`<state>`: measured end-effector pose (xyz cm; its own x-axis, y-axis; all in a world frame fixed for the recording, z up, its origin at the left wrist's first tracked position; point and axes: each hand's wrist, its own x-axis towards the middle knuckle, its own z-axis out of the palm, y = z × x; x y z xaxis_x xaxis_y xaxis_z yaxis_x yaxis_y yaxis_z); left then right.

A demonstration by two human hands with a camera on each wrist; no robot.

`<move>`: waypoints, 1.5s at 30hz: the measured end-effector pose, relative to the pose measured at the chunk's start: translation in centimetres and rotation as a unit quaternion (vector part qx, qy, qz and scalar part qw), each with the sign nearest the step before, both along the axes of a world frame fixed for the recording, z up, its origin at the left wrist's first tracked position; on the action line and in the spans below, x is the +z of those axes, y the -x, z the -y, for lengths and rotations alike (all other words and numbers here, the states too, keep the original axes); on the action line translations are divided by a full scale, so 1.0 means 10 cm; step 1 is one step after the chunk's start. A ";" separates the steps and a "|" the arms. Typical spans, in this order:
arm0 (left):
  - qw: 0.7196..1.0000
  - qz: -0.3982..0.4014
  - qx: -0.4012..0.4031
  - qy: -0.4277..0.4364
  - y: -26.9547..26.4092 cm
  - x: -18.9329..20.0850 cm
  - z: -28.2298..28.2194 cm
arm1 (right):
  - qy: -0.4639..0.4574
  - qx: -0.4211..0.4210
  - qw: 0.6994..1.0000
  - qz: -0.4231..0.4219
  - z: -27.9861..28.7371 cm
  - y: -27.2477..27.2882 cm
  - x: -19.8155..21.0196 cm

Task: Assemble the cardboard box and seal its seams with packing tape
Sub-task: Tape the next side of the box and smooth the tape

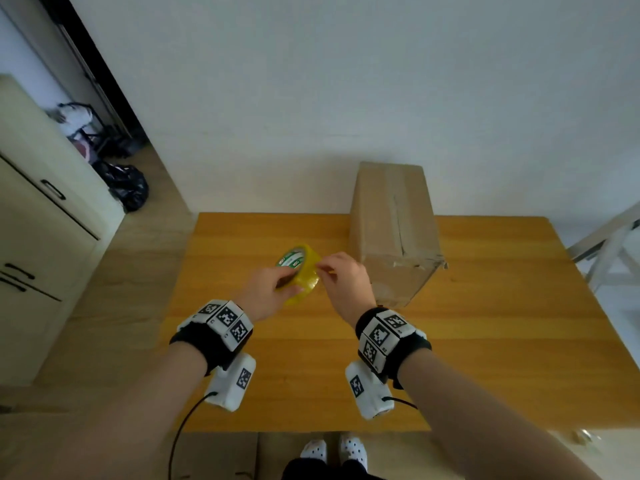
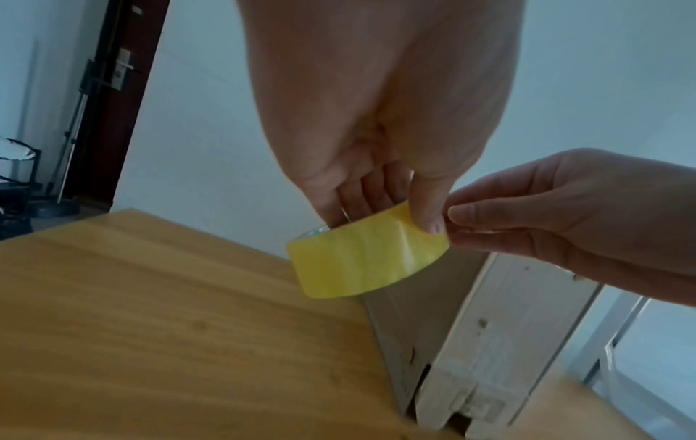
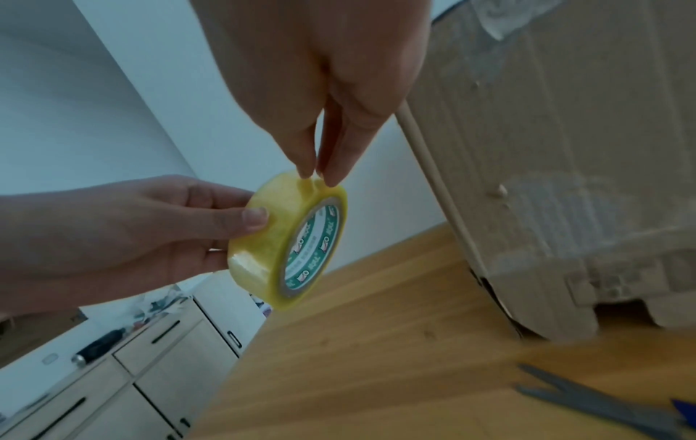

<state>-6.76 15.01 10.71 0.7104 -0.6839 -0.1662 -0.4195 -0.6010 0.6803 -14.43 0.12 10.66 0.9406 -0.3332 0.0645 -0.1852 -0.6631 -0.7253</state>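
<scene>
The tape roll (image 1: 299, 273) hangs above the table (image 1: 485, 341), held between both hands just left of the box (image 1: 393, 233). The left hand (image 1: 266, 292) has a firm grip on it: the thumb lies on the outer wrap and the fingers curl through the core, as the left wrist view shows. The right hand (image 1: 344, 275) pinches at the roll's rim with thumb and forefinger, the fingertips (image 3: 307, 174) pressed on the top of the yellow band; whether they already grasp a loose tape end cannot be told.

The box stands on the table's far side, folded into shape, with a centre seam running along its upper face and rough, partly gaping flaps at the near bottom edge. That upper seam looks unsealed from here, though old shiny tape patches show on the side in the right wrist view.

The step in hand appears to be finding and lifting the tape's free end. To do it well, the left hand should hold the roll steady and turn it slowly while a right nail runs across the band to catch the edge, then peels straight back over the full width so the film does not split into a sliver.

Scissors (image 3: 602, 405) lie on the table near the box, handy for cutting.
</scene>
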 end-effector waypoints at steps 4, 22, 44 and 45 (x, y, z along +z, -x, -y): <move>1.000 0.020 -0.009 0.017 -0.01 0.23 0.04 | -0.025 -0.036 0.998 0.034 0.05 0.00 0.21; 0.994 0.086 -0.055 0.034 0.06 0.65 0.22 | -0.136 -0.082 0.985 0.061 0.28 0.17 0.70; 0.998 -0.032 -0.053 -0.001 0.05 0.80 0.50 | -0.167 -0.093 0.981 0.044 0.69 0.34 0.92; 0.998 -0.039 -0.049 0.005 0.05 0.78 0.52 | -0.163 -0.092 0.982 0.042 0.70 0.36 0.92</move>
<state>-7.22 9.83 18.54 0.6247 -0.7518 -0.2112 -0.4219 -0.5525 0.7188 -18.00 -6.92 19.82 0.8586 -0.5127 0.0007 -0.2113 -0.3551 -0.9107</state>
